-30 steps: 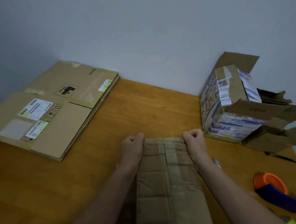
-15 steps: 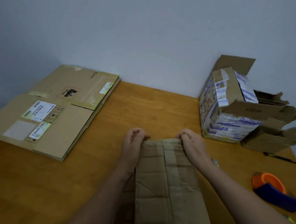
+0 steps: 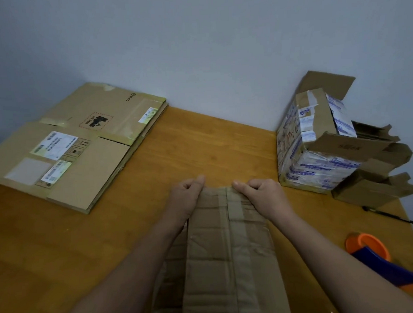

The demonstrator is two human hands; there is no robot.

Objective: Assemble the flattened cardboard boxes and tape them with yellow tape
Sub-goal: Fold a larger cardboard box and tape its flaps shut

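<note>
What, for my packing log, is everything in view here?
table: one, brown wood, under everything
flattened boxes: a stack, brown, far left
cardboard box: one, brown, centre front
taped box: one, brown with white-blue tape, far right
cardboard scraps: several, brown, beside the taped box
pen: one, black, right edge
tape dispenser: one, orange and blue, near right
hands: two; left hand and right hand grip the cardboard box's far edge

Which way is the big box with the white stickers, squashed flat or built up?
Squashed flat. The big box lies folded flat on the table, its printed panels facing up and no sides standing.
</note>
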